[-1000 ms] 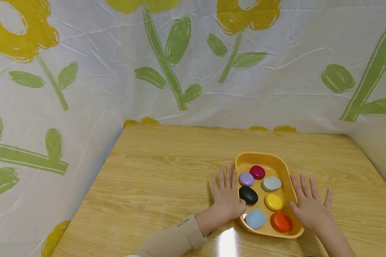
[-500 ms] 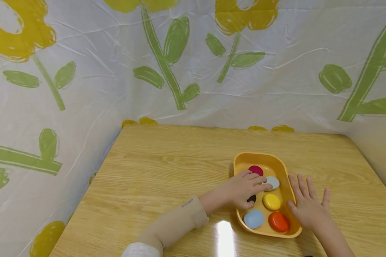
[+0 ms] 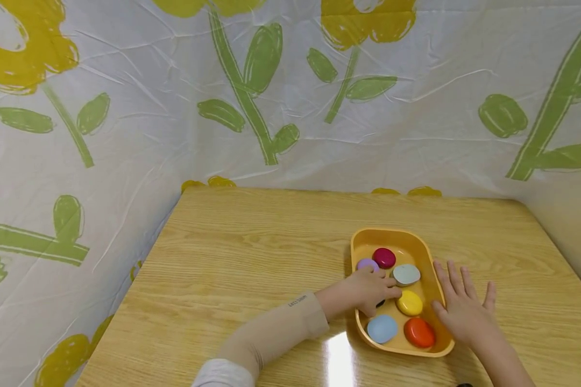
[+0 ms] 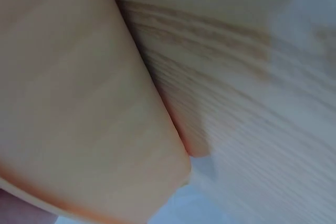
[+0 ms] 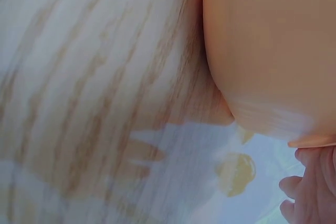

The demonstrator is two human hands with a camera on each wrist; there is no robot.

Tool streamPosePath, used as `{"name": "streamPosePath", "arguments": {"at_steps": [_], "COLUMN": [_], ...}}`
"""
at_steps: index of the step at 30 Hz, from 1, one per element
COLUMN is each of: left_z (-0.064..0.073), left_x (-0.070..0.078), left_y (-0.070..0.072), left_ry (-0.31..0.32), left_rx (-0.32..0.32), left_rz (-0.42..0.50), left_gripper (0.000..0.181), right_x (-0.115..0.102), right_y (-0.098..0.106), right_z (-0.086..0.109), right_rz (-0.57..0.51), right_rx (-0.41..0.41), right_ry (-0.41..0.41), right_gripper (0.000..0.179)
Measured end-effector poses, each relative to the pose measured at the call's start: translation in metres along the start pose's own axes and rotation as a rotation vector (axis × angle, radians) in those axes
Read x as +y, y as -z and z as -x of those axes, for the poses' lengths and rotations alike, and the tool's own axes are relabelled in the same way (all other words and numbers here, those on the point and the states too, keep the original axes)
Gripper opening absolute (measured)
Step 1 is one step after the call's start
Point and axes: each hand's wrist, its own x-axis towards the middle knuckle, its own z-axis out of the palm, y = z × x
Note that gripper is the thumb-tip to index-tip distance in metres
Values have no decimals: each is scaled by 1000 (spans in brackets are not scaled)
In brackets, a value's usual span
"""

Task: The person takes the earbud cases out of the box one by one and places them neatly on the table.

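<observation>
An orange-yellow tray [image 3: 438, 317] with rounded corners holds several smooth coloured pebbles. Reaching over its left rim, my left hand [image 3: 368, 290] has its fingers and thumb around a black pebble [image 3: 380, 303], mostly hidden beneath them. A lilac pebble [image 3: 367, 264] lies just beyond the knuckles. The fingertips come close to a yellow pebble [image 3: 410, 303] and a pale grey pebble [image 3: 406, 274]. My right hand [image 3: 469, 314] lies with spread fingers against the tray's right side. The left wrist view shows mainly the tray's outer wall [image 4: 89, 87], as does the right wrist view.
Also in the tray are a crimson pebble [image 3: 384, 258], a light blue pebble [image 3: 382, 329] and a red-orange pebble [image 3: 419, 332]. The wooden table [image 3: 252, 242] stretches left of the tray. A flower-printed cloth [image 3: 174, 107] hangs behind the table.
My left hand has left the tray's outer left side, moved in over the pebbles, then lowered with its fingers drawing in around the black one. The right hand stays put.
</observation>
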Motion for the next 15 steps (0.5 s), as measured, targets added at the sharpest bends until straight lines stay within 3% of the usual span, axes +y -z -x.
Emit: {"name": "streamPosePath", "arguments": {"at_steps": [15], "left_z": [0], "left_x": [4], "left_y": [0], "left_ry": [32], "left_rx": [-11], "left_rz": [41], "left_gripper": [60], "right_x": [1], "right_y": [1], "right_z": [-2], "right_rz": [-22], "right_rx": [-40], "right_ry": [-12], "right_gripper": [75]}}
